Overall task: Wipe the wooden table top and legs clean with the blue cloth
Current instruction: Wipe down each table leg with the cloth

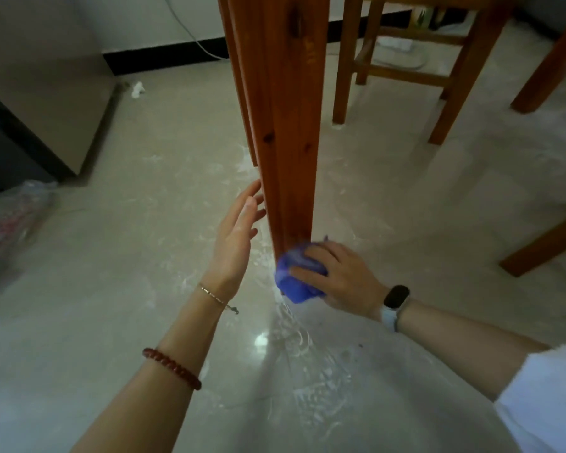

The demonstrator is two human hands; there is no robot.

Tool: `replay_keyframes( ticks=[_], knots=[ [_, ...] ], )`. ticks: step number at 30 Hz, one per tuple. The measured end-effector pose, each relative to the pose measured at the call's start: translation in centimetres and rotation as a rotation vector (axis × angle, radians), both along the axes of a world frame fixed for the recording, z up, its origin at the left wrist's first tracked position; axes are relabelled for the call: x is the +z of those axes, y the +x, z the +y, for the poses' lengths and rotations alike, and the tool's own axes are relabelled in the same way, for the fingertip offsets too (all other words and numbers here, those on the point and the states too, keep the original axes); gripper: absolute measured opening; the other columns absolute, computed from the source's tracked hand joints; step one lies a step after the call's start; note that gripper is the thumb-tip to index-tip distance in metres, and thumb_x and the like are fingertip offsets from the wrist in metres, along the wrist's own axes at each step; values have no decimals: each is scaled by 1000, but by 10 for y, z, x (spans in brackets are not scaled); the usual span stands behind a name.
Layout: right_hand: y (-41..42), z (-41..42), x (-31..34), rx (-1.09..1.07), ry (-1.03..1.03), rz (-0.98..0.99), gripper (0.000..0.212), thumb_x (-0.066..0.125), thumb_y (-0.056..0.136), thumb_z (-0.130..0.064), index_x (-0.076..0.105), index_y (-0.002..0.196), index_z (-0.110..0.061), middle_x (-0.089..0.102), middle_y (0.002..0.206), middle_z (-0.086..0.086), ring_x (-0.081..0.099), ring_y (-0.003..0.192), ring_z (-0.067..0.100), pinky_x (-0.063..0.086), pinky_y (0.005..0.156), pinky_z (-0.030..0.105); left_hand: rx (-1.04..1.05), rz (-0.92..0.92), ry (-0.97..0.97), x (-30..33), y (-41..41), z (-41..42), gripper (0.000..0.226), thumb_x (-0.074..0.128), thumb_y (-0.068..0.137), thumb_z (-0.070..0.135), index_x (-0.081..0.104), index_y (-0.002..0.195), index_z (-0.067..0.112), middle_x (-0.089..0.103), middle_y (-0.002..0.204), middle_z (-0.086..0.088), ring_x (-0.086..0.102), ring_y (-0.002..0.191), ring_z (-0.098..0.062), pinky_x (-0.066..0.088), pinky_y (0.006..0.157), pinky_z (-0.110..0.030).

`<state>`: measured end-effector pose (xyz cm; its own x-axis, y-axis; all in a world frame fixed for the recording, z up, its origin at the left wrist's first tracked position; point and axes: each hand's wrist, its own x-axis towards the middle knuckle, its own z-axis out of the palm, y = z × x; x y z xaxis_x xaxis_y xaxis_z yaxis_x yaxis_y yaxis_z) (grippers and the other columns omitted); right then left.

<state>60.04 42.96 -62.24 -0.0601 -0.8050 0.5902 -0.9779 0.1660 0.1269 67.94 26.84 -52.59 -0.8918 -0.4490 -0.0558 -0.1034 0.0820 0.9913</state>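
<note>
Pressing the bunched cloth [296, 277] against the foot of the leg [288, 132], the right hand [337, 279] grasps it; the left hand [239, 233] hovers beside the leg, fingers straight, empty. Best to wrap every face and stroke with the grain.

Table leg [288, 125] glossy varnished wood; blue cloth [296, 276] soft, matt.

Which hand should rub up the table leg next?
The right hand, probably. It already grips the blue cloth against the foot of the table leg. The left hand is open, holding nothing, beside the leg.
</note>
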Motion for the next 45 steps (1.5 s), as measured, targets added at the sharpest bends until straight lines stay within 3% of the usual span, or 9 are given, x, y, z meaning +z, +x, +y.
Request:
replay_keyframes(
  ticks=[3, 11, 15, 22, 26, 29, 36, 41, 45],
  knots=[
    [-6, -18, 4, -62, -44, 63, 56, 72, 71, -30, 43, 119, -24, 40, 112, 10, 42, 96, 29, 51, 75, 38, 2, -27, -27, -3, 3, 2, 28, 26, 98, 36, 42, 121, 41, 51, 129, 4, 51, 115, -15, 39, 101, -40],
    [-9, -13, -93, -59, 414, 126, 23, 46, 81, -7, 64, 84, -20, 66, 94, -1, 59, 82, 22, 48, 59, 31, -44, -167, -138, -28, 22, -3, 34, 26, 96, 38, 37, 128, 41, 46, 136, 1, 49, 118, -15, 41, 99, -34],
    [-7, 0, -89, -48, 507, -148, 31, 77, 55, -12, 69, 82, -24, 68, 89, -1, 63, 74, 24, 51, 52, 28, 33, -171, -182, -38, 30, 1, 32, 35, 96, 32, 39, 127, 38, 48, 132, 2, 49, 120, -15, 41, 102, -36],
    [-25, 39, -20, -333, 74, -927, 55, 46, 61, -12, 60, 114, -12, 56, 112, 11, 51, 97, 36, 45, 79, 36, 323, -27, -269, 7, 6, 40, 53, 43, 93, 31, 20, 140, 28, 34, 137, 4, 40, 115, -9, 40, 93, -30],
    [-52, 48, 59, -240, -303, -1272, 33, 57, 77, -21, 50, 103, -39, 54, 101, 8, 60, 66, 22, 44, 59, 24, 449, 75, -332, 55, -12, 65, 70, 43, 81, 51, 12, 141, 33, 22, 148, 3, 34, 124, -10, 36, 104, -38],
    [-72, 40, 125, -106, -487, -1307, 30, 60, 83, -35, 51, 109, -23, 56, 90, 4, 55, 63, 5, 43, 56, 21, 595, 185, -409, 96, -26, 78, 67, 47, 85, 51, 12, 140, 34, 21, 148, 5, 31, 129, -13, 32, 106, -35],
    [-87, 4, 268, 269, -678, -1158, 51, 64, 82, -2, 41, 122, -23, 47, 110, -27, 47, 101, -20, 38, 86, 3, 776, 319, -564, 165, -50, 93, 64, 46, 88, 39, 12, 142, 32, 22, 143, 2, 34, 126, -13, 39, 104, -42],
    [-84, -29, 323, 356, -803, -963, 37, 61, 79, -11, 49, 114, -16, 52, 107, -9, 51, 101, 3, 43, 97, 22, 840, 333, -511, 186, -58, 94, 58, 45, 92, 33, 16, 142, 33, 28, 138, 2, 41, 122, -18, 42, 101, -44],
    [-67, -32, 264, 428, -776, -1025, 43, 58, 82, -12, 42, 121, -24, 46, 121, -5, 47, 117, 12, 39, 102, 23, 833, 369, -478, 188, -56, 97, 49, 41, 95, 24, 20, 139, 31, 29, 138, -3, 45, 120, -22, 45, 98, -44]
  ],
)
